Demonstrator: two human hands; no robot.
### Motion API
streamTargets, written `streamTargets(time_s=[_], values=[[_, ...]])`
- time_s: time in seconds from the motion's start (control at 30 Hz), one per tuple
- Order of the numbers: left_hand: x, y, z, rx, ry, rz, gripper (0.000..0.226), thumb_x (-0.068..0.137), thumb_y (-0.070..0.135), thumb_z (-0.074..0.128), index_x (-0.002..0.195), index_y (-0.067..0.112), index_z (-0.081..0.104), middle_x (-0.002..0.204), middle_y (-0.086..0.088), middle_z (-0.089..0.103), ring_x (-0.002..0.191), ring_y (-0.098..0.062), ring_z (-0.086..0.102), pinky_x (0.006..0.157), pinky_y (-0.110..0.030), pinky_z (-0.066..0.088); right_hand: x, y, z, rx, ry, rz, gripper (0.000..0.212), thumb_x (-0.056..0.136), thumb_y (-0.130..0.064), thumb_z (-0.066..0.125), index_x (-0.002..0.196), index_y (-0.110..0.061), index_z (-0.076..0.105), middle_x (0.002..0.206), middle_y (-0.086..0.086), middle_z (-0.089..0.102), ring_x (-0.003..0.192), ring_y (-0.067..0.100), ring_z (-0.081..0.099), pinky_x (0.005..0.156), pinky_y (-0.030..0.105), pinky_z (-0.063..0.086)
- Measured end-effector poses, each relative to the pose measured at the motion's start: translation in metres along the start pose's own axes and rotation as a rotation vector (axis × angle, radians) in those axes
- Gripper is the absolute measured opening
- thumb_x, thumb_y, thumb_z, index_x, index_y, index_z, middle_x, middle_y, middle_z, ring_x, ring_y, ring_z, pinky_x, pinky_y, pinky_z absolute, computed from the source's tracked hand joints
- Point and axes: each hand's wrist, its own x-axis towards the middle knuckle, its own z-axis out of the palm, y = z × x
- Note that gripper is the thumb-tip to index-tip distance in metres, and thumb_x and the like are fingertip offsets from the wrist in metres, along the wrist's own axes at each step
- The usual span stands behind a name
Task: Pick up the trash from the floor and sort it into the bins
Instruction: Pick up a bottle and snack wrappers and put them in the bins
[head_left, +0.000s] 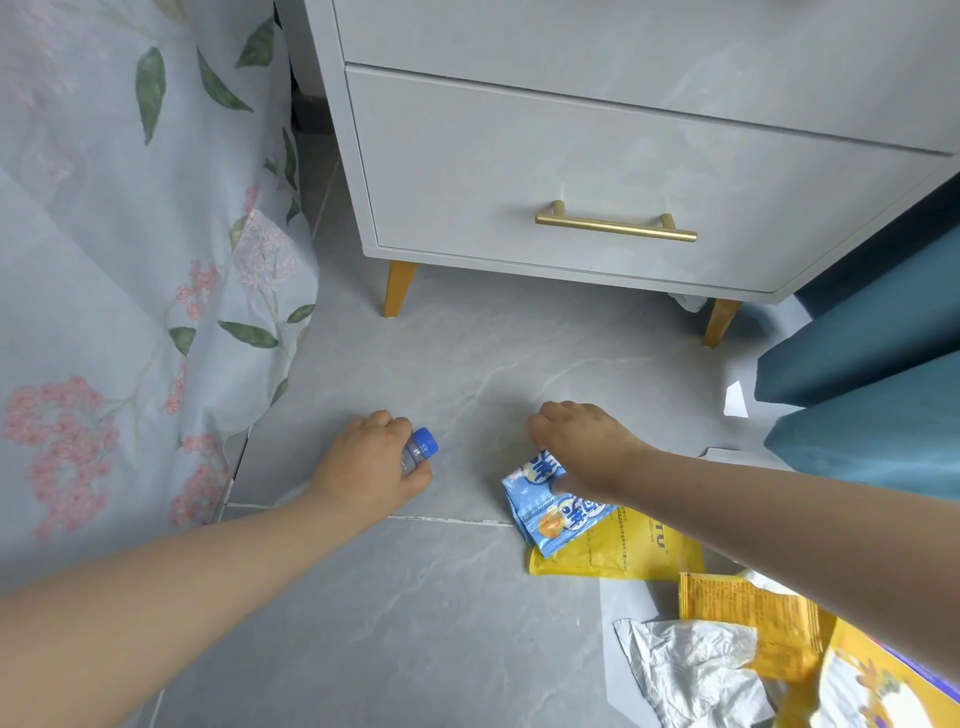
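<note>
Down at the floor (457, 364), the capped bottle (418, 453) sits inside your left hand's (371, 465) curled fingers, its contents hidden. Your right hand (584, 447) pinches the blue wrapper (550, 512), which overlaps a yellow bag (639, 551) behind those fingers. Beyond your fingertips, the drawer (571, 171) is closed.

One wide-angle camera, worn on the person's head, looks forward and steeply down, close over the tiled floor (441, 597). The left hand (371, 462) and right hand (584, 447) reach in from the bottom edge to mid-frame, and a drawer cabinet (571, 171) spans the top.
</note>
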Motion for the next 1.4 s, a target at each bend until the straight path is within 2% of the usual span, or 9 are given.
streamTargets(time_s=[0.13, 0.33, 0.4, 0.57, 0.83, 0.93, 1.07, 1.2, 1.4], values=[[0.000, 0.000, -0.002, -0.012, -0.025, -0.018, 0.039, 0.075, 0.043, 0.050, 0.085, 0.007, 0.059, 0.084, -0.007, 0.054, 0.080, -0.027, 0.053, 0.071, -0.033, 0.044, -0.001, 0.010, -0.018, 0.286, 0.083, 0.108, 0.038, 0.083, -0.027, 0.069, 0.114, -0.017, 0.049, 0.097, 0.008, 0.064, 0.094, 0.030, 0.058, 0.068, 0.027, 0.029], [0.001, 0.000, -0.001, -0.012, -0.018, -0.022, 0.041, 0.071, 0.044, 0.045, 0.084, 0.007, 0.058, 0.084, -0.008, 0.054, 0.080, -0.027, 0.052, 0.070, -0.033, 0.043, -0.005, 0.033, -0.038, 0.753, 0.338, 0.302, 0.025, 0.081, -0.022, 0.073, 0.102, -0.022, 0.059, 0.090, 0.000, 0.065, 0.077, 0.019, 0.061, 0.060, 0.028, 0.044], [0.001, -0.001, -0.001, -0.002, -0.019, -0.012, 0.037, 0.074, 0.042, 0.049, 0.084, 0.008, 0.058, 0.083, -0.007, 0.054, 0.081, -0.028, 0.053, 0.069, -0.033, 0.043, -0.008, 0.036, -0.040, 0.810, 0.337, 0.325, 0.023, 0.082, -0.022, 0.073, 0.098, -0.023, 0.058, 0.088, 0.000, 0.066, 0.070, 0.017, 0.063, 0.052, 0.023, 0.045], [0.001, 0.000, -0.001, 0.006, -0.010, -0.010, 0.037, 0.074, 0.043, 0.048, 0.083, 0.009, 0.057, 0.083, -0.006, 0.054, 0.079, -0.026, 0.051, 0.069, -0.032, 0.042, -0.016, 0.035, -0.030, 0.836, 0.380, 0.410, 0.024, 0.079, -0.026, 0.076, 0.092, -0.022, 0.056, 0.086, 0.001, 0.064, 0.076, 0.021, 0.060, 0.064, 0.031, 0.045], [0.000, 0.001, 0.000, 0.017, 0.007, -0.003, 0.028, 0.081, 0.036, 0.059, 0.087, 0.009, 0.057, 0.087, -0.006, 0.054, 0.083, -0.027, 0.053, 0.072, -0.033, 0.044, -0.027, 0.018, -0.023, 1.056, 0.336, 0.521, 0.024, 0.084, -0.031, 0.072, 0.093, -0.020, 0.052, 0.092, 0.005, 0.071, 0.073, 0.018, 0.068, 0.055, 0.024, 0.050], [-0.001, 0.000, 0.000, 0.015, 0.008, 0.010, 0.028, 0.081, 0.035, 0.060, 0.088, 0.008, 0.058, 0.088, -0.008, 0.055, 0.083, -0.028, 0.054, 0.072, -0.033, 0.044, -0.033, 0.008, -0.021, 0.975, 0.345, 0.510, 0.025, 0.086, -0.028, 0.069, 0.098, -0.021, 0.049, 0.097, 0.004, 0.070, 0.074, 0.018, 0.067, 0.054, 0.026, 0.051], [-0.004, -0.001, 0.001, 0.036, 0.006, 0.018, 0.028, 0.082, 0.035, 0.059, 0.090, 0.008, 0.058, 0.088, -0.006, 0.054, 0.085, -0.026, 0.053, 0.070, -0.031, 0.041, -0.045, 0.011, -0.042, 0.569, 0.526, 0.391, 0.023, 0.088, -0.027, 0.062, 0.106, -0.020, 0.049, 0.094, 0.004, 0.070, 0.076, 0.028, 0.065, 0.060, 0.040, 0.054], [-0.003, -0.001, 0.001, 0.034, 0.018, 0.025, 0.027, 0.083, 0.035, 0.059, 0.089, 0.009, 0.057, 0.089, -0.007, 0.055, 0.083, -0.026, 0.053, 0.069, -0.030, 0.038, -0.043, 0.019, -0.062, 0.157, 0.485, 0.353, 0.026, 0.091, -0.028, 0.054, 0.115, -0.017, 0.050, 0.082, 0.008, 0.066, 0.076, 0.037, 0.060, 0.058, 0.034, 0.041], [-0.004, -0.002, 0.000, 0.019, 0.038, 0.042, 0.026, 0.081, 0.033, 0.062, 0.087, 0.008, 0.058, 0.085, -0.008, 0.055, 0.081, -0.028, 0.054, 0.066, -0.029, 0.035, -0.039, 0.000, -0.038, 0.199, 0.327, 0.349, 0.030, 0.090, -0.031, 0.053, 0.117, -0.020, 0.048, 0.090, 0.004, 0.067, 0.082, 0.033, 0.062, 0.059, 0.031, 0.038]])
